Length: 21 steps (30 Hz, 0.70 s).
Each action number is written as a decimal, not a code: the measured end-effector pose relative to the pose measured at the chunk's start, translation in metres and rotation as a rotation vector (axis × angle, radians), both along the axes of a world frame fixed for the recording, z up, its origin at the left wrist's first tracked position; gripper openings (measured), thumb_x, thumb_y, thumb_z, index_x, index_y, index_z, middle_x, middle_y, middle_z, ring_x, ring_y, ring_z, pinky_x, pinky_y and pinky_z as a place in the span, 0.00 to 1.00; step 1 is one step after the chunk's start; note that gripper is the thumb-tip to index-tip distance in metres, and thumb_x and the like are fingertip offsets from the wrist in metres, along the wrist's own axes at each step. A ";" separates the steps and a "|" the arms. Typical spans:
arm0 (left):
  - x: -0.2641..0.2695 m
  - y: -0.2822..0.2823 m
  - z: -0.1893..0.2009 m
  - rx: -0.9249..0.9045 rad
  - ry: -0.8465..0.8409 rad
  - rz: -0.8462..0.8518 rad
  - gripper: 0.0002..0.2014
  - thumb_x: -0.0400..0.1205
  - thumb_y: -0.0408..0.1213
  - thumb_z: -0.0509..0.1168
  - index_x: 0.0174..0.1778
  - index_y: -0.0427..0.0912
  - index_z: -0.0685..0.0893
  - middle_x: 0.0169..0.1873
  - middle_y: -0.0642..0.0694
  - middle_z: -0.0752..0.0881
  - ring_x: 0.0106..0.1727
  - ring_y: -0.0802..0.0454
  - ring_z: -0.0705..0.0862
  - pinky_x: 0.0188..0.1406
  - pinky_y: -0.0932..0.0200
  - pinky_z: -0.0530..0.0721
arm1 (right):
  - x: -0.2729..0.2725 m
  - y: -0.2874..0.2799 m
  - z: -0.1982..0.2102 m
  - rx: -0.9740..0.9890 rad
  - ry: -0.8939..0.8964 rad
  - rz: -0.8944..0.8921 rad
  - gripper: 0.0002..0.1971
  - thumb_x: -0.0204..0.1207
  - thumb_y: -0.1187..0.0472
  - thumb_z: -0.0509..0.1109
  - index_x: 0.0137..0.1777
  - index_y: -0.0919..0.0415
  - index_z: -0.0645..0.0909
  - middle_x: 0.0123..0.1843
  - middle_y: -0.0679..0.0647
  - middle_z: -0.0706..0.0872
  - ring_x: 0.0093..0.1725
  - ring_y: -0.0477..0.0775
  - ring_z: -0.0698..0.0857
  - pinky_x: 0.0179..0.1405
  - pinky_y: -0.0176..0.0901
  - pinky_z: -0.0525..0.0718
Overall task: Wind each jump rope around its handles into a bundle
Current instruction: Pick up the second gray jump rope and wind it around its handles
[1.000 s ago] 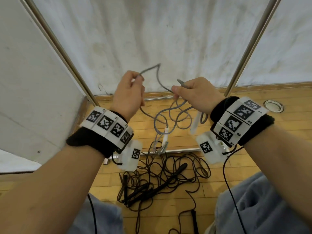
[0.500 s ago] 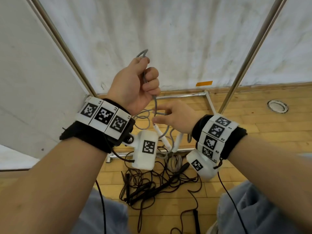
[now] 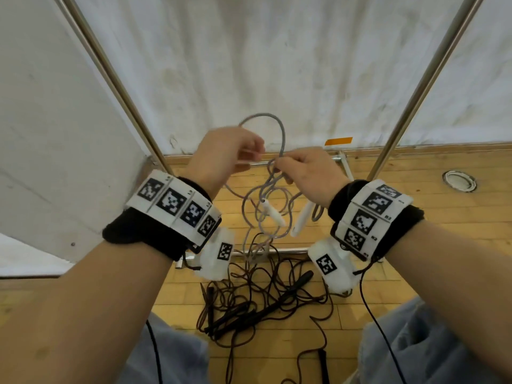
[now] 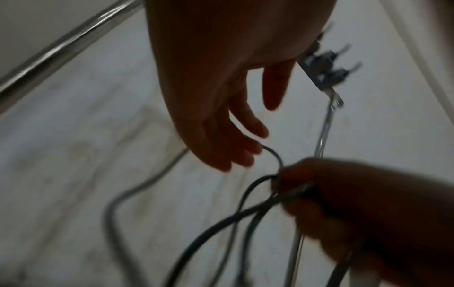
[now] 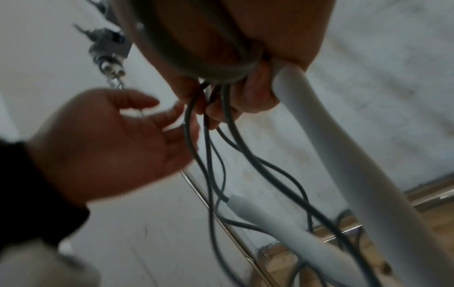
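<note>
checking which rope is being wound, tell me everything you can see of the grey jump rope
The grey jump rope is a thin, smooth grey cord with two white, plastic-looking handles. The right hand grips several gathered strands and the top of one handle; the other handle dangles. One loop arcs up beside the left hand's straight fingers. Its lower loops hang toward the floor.

since half a second ago the left hand (image 3: 221,156) has dropped level with the right hand (image 3: 307,173) and opened, letting go of the thin grey jump rope (image 3: 281,139), whose loop now arches above both.
</note>
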<state>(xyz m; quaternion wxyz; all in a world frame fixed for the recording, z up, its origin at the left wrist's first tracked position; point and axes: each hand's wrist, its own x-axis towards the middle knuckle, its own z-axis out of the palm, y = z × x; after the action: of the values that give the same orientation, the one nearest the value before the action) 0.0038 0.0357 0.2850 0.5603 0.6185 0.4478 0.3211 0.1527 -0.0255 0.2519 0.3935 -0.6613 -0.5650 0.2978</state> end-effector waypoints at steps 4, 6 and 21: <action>-0.006 0.002 -0.026 0.135 0.467 -0.280 0.14 0.78 0.29 0.68 0.40 0.57 0.86 0.44 0.56 0.88 0.52 0.55 0.85 0.61 0.54 0.79 | 0.006 -0.001 0.010 0.021 0.188 -0.015 0.19 0.78 0.57 0.66 0.36 0.76 0.79 0.27 0.56 0.72 0.20 0.46 0.64 0.21 0.35 0.64; -0.007 0.001 -0.034 0.104 0.495 -0.380 0.13 0.79 0.31 0.69 0.42 0.57 0.86 0.42 0.56 0.89 0.49 0.60 0.85 0.58 0.57 0.79 | 0.007 -0.002 0.013 0.031 0.240 0.019 0.19 0.78 0.57 0.66 0.39 0.78 0.78 0.29 0.60 0.71 0.19 0.45 0.63 0.18 0.32 0.63; 0.008 -0.010 -0.030 -0.442 -0.124 -0.503 0.16 0.78 0.39 0.55 0.53 0.35 0.83 0.51 0.41 0.87 0.51 0.39 0.87 0.50 0.52 0.84 | 0.021 -0.003 0.027 0.044 0.435 0.043 0.12 0.78 0.62 0.65 0.33 0.58 0.83 0.25 0.52 0.82 0.16 0.44 0.63 0.14 0.30 0.60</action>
<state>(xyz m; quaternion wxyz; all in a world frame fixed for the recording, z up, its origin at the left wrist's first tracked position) 0.0117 0.0260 0.2554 0.7688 0.5523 0.3049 0.1048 0.1737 -0.0288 0.2792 0.5140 -0.5603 -0.4873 0.4293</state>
